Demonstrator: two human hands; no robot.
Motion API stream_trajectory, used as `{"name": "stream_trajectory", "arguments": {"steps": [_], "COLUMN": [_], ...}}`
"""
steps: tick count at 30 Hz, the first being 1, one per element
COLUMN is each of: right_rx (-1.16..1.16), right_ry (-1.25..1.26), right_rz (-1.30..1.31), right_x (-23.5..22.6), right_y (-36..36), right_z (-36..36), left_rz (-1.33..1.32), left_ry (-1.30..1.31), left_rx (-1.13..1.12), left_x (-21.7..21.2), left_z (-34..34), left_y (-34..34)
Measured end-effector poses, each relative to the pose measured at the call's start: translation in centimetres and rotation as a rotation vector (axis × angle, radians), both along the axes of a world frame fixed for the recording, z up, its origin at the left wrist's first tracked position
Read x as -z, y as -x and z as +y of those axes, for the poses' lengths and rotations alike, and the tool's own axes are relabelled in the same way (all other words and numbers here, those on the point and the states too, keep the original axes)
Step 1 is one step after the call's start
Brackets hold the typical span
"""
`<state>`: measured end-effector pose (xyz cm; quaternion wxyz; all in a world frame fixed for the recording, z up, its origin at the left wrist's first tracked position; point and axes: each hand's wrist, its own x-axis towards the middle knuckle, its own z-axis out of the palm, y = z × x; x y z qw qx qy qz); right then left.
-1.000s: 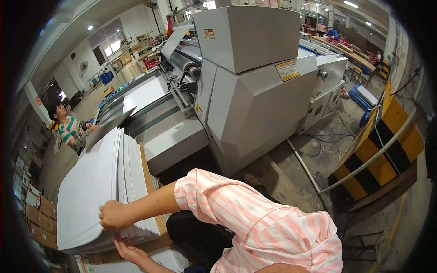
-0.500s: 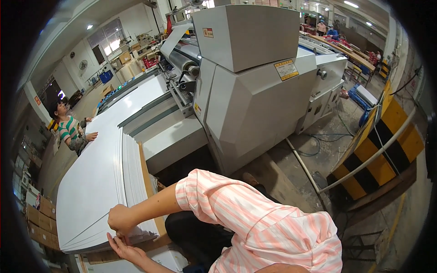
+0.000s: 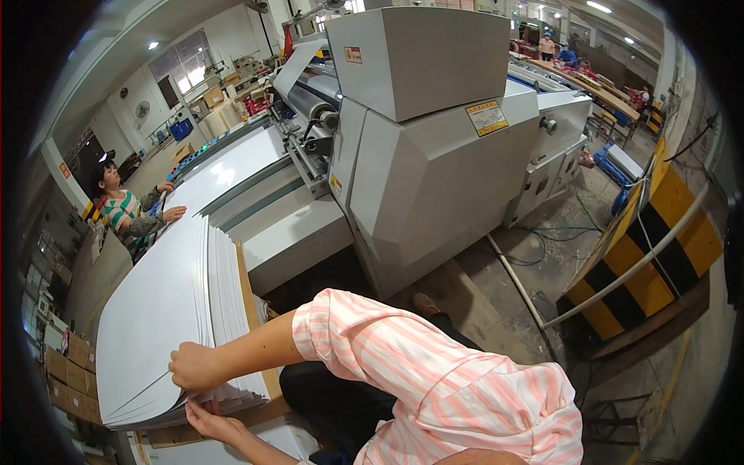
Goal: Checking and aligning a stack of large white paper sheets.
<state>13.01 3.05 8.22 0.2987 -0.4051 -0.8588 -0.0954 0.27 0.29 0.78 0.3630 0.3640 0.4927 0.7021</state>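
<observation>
A tall stack of large white paper sheets lies in front of me on the left, its edges fanned into uneven layers. My right hand is closed in a fist on the near edge of the upper sheets, whose corner curls upward. Just below it, my left hand has its thumb and fingers at the sheet edges near that corner, apparently pinching them. Its fingertips are partly hidden by the paper.
A big grey machine with metal rollers stands ahead. A co-worker in a striped top rests hands on the paper at the far left. To the right are a yellow-black striped barrier and a floor pipe.
My right hand has shifted left, curling the sheet corner. My left hand has moved slightly right, its fingers drawing in at the sheet edges. The co-worker has moved farther along the machine.
</observation>
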Motion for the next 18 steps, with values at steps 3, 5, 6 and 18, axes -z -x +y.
{"name": "stream_trajectory", "arguments": {"steps": [3, 5, 6, 18], "right_rx": [-0.211, -0.332, -0.267, -0.011], "right_ry": [-0.367, -0.415, -0.386, -0.317], "right_rz": [-0.119, -0.145, -0.087, 0.217], "right_x": [0.9, 1.2, 1.5, -2.6], "right_y": [-0.9, -0.8, -0.4, 0.7], "right_z": [0.2, 0.2, 0.1, 1.7], "left_rz": [-0.017, -0.011, -0.007, -0.046], "left_ry": [-0.014, -0.028, -0.041, -0.02], "left_rx": [0.102, 0.15, 0.213, 0.329], "left_x": [-0.5, 1.1, 1.3, 1.2], "left_z": [-0.9, 0.1, 0.2, -0.2], "left_y": [-0.1, 1.6, 1.5, 2.3]}}
